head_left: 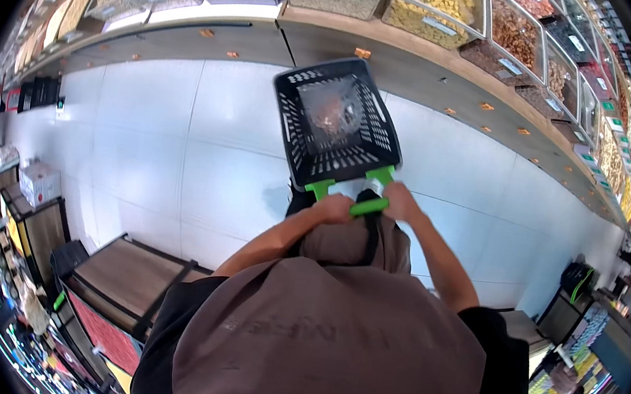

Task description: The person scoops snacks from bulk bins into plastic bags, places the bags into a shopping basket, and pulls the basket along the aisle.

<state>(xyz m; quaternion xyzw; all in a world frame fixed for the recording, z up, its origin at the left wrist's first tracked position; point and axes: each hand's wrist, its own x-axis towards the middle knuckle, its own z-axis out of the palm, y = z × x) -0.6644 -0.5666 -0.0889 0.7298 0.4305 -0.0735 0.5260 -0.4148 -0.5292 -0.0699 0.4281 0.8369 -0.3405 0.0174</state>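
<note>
A black slotted shopping basket (pixel 337 165) hangs in front of me, tilted so that its inside faces up toward the camera. Its green handle (pixel 369 207) runs between my hands. My left hand (pixel 336 208) is closed around the handle's left end, while my right hand (pixel 401 203) grips the right end. Inside the basket lies a clear plastic bag (pixel 331 115) with something reddish-brown in it; its exact contents cannot be made out.
Ahead runs a long counter (pixel 412 58) with clear bins (pixel 431 22) of nuts and dried foods. Pale floor tiles (pixel 147 128) lie around me. Behind at left stands a wood-topped display (pixel 129 274); a white box (pixel 41 182) is at far left.
</note>
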